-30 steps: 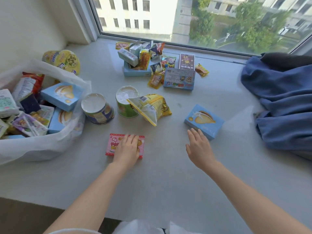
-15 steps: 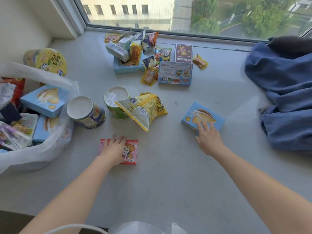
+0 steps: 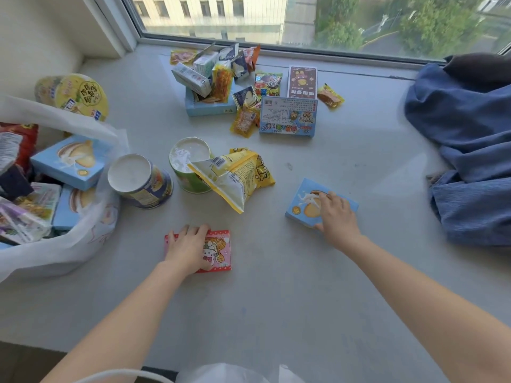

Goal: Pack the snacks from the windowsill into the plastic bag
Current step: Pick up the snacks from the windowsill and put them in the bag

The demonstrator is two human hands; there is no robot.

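While left hand point(image 3: 188, 250) stays clamped on the pink box point(image 3: 219, 254), right hand point(image 3: 338, 217) now clamps the blue box point(image 3: 300, 207).

Left hand point(image 3: 188, 251) hides half the pink box point(image 3: 221, 254); right hand point(image 3: 336, 217) part of blue box point(image 3: 300, 207).

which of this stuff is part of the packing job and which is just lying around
Part of the job: white plastic bag; flat pink box under the left hand; light blue biscuit box under the right hand; yellow crisp bag; blue round tub; green round tub; heap of small packets and boxes at the back.
Just lying about: crumpled blue cloth on the right.
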